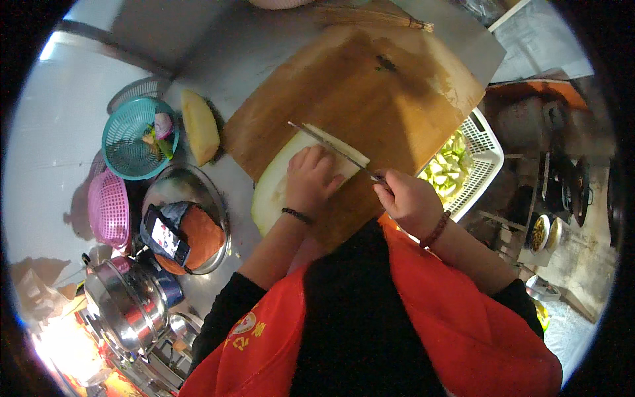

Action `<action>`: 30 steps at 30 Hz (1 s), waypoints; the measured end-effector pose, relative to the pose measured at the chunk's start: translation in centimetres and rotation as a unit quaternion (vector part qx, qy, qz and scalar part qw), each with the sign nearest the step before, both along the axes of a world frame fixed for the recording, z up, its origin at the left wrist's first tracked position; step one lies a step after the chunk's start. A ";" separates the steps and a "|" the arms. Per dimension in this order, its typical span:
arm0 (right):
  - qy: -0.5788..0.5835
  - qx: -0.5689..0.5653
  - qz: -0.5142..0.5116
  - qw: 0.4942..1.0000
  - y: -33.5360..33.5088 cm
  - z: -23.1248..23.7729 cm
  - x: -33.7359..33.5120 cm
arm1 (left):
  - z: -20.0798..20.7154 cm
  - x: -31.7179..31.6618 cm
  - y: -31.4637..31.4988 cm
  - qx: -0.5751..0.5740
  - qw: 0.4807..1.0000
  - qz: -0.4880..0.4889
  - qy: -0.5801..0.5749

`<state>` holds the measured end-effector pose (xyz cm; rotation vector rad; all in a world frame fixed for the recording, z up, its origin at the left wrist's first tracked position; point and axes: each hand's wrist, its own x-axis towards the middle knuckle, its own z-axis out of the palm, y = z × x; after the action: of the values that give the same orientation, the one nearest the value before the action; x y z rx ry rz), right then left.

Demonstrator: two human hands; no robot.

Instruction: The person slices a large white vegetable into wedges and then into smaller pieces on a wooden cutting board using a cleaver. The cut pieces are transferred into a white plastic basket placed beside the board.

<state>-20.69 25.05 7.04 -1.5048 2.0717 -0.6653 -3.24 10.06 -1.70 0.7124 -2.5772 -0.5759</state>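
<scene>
A large pale-green gourd piece (272, 188) lies at the near left edge of a wooden cutting board (344, 86). Bent over its top, my left hand (311, 177) presses it down with curled fingers, the thumb toward the blade. My right hand (410, 202) is closed round the handle of a kitchen knife (334, 145). The blade is seen nearly edge-on and crosses the gourd just right of my left fingers, its tip pointing to the far left. A pale strip of gourd (350, 148) shows on the blade's right side.
Right of the board stands a white basket (491, 155) of chopped green-white pieces. At left are a gourd wedge (198, 126), a teal basket (122, 142), a pink basket (109, 208), a phone (169, 239) on a metal tray (215, 198), and a steel pot (119, 304). A straw brush (397, 21) lies behind.
</scene>
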 end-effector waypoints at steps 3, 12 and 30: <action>0.031 0.008 0.005 0.999 -0.2 0.0 0.3 | -0.1 0.0 0.0 0.008 1.000 0.005 -0.018; 0.030 0.090 0.010 0.995 -1.9 -2.0 0.7 | -0.3 -0.1 0.1 0.006 0.998 0.027 -0.051; -0.010 0.010 0.002 1.000 -1.9 0.3 -0.4 | -0.8 0.2 0.3 0.036 0.998 0.043 0.038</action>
<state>-21.13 23.10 7.36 -1.4860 2.0532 -0.6539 -3.04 10.35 -2.51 0.8037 -2.4539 -0.6572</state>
